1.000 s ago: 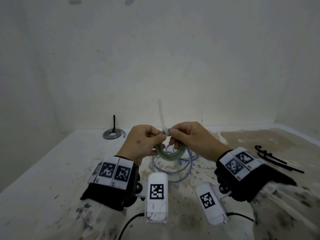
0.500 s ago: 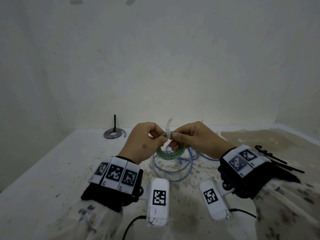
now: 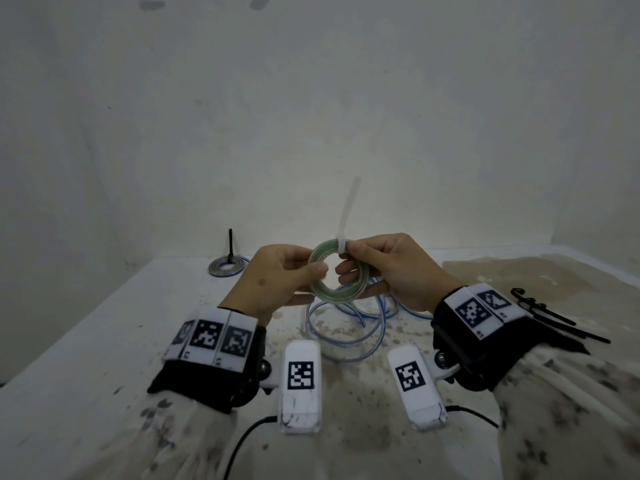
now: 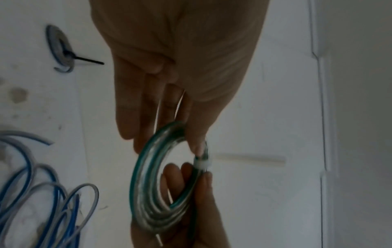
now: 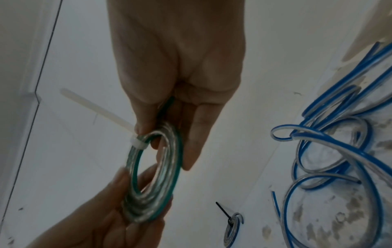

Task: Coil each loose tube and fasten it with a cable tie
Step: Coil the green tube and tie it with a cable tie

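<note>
I hold a small coil of clear tube with a green stripe (image 3: 332, 295) upright above the table, between both hands. A white cable tie (image 3: 349, 213) is looped round the top of the coil, and its long tail stands straight up. My left hand (image 3: 313, 284) pinches the coil's left side between thumb and fingers. My right hand (image 3: 346, 261) pinches the coil right beside the tie's head. The left wrist view shows the coil (image 4: 146, 176) and the tie's tail (image 4: 250, 160). The right wrist view shows the same coil (image 5: 148, 209) and tail (image 5: 95, 107).
A loose blue-striped tube (image 3: 346, 327) lies in open loops on the stained white table (image 3: 104, 341) below my hands. A coil fastened with a black tie (image 3: 228, 266) sits at the far left by the wall. Several black cable ties (image 3: 547, 317) lie at the right.
Both hands have lifted the green coil and turned its opening toward me. The white tie's tail, bent half a second ago, now stands straight up.
</note>
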